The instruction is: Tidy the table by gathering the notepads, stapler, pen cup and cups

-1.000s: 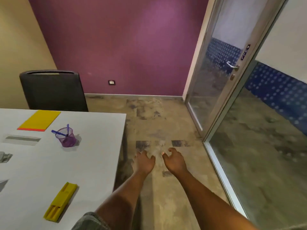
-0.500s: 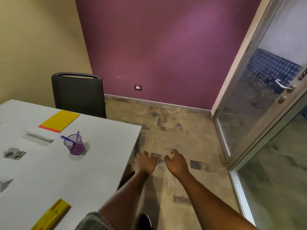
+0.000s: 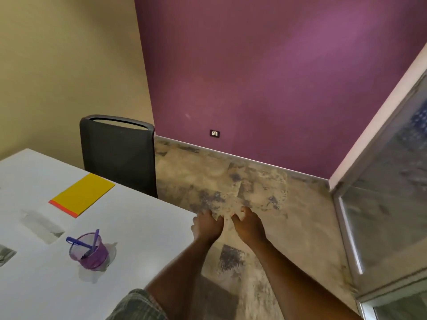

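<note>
**Q:** What do the hands grip?

**A:** Nothing. The left hand [image 3: 208, 226] and the right hand [image 3: 248, 225] are held out side by side, palms down, fingers loosely spread and slightly curled, both empty. The left hovers at the table's corner; the right is over the floor [image 3: 231, 181], off the table.

**Q:** Where are the task's things?

**A:** On the white table [image 3: 143, 227]. The purple mesh pen cup [image 3: 90, 251], holding a blue pen [image 3: 77, 242] and a purple one, stands upright nearest the left hand, though still apart from it. Beyond it lies a yellow notepad [image 3: 82, 194] with an orange-red bound edge, flat, near the black chair [image 3: 117, 155]. Between them is a pale flat item [image 3: 41, 224], too blurred to name. A grey object [image 3: 5, 254] is cut off at the left edge; it may be the stapler, but this cannot be told. No cups are in view.

**Q:** Which step is in hand?

**A:** Judged from the layout, the start: every visible item is scattered and nothing is gathered.

**Q:** What does the next move call for?

**A:** Probably a leftward reach with the left hand, closing around the pen cup's wall and keeping it upright so the pens stay in.
</note>
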Action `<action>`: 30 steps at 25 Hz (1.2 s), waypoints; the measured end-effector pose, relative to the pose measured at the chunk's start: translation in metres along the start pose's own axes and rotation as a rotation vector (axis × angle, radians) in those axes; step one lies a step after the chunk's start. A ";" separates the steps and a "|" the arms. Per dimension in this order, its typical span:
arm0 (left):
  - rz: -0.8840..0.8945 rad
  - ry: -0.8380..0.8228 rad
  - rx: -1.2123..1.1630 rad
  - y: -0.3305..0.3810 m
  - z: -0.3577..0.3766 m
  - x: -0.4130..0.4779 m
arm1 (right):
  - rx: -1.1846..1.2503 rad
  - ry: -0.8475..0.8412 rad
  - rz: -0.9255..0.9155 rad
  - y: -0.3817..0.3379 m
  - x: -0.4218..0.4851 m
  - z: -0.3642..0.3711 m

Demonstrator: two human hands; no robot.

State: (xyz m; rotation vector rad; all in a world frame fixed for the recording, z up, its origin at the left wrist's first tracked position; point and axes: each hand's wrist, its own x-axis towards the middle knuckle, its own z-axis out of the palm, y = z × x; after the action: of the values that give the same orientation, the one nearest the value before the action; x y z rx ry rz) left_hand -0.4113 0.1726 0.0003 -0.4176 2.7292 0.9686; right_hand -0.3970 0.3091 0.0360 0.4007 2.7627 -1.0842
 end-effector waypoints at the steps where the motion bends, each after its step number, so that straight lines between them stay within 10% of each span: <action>1: -0.020 0.011 0.001 0.004 -0.002 0.018 | -0.004 -0.013 -0.010 -0.005 0.020 0.002; 30: -0.819 0.769 -0.489 -0.003 -0.162 0.389 | -0.269 -0.509 -0.906 -0.344 0.453 0.098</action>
State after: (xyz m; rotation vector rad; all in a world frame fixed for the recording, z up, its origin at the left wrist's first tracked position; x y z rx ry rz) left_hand -0.7920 -0.0080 0.0075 -2.1492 2.3291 1.3584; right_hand -0.9277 0.0872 0.0812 -1.0921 2.5218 -0.7382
